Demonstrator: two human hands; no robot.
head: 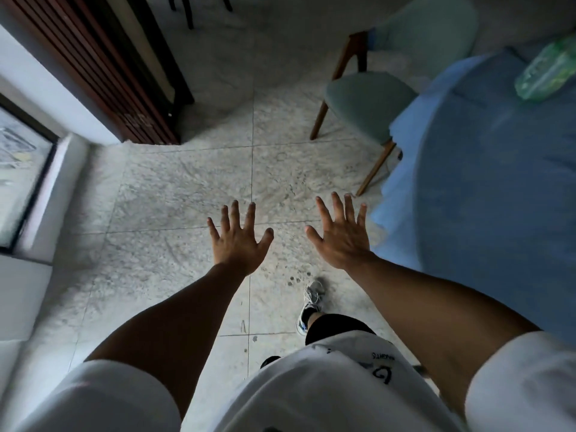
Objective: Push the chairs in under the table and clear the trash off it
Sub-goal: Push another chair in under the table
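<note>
A round table under a blue cloth fills the right side. A green-cushioned chair with wooden legs stands at its upper left edge, its seat partly out from the table. A crumpled clear-green plastic bottle lies on the cloth near the far right. My left hand and my right hand are stretched out over the floor, palms down, fingers spread, holding nothing. The right hand is just left of the table's edge, well short of the chair.
Pale marble floor tiles spread in front of me. A dark slatted wooden door or cabinet stands at upper left, with a window at the far left. Dark legs of another chair show at the top. My shoe is below the hands.
</note>
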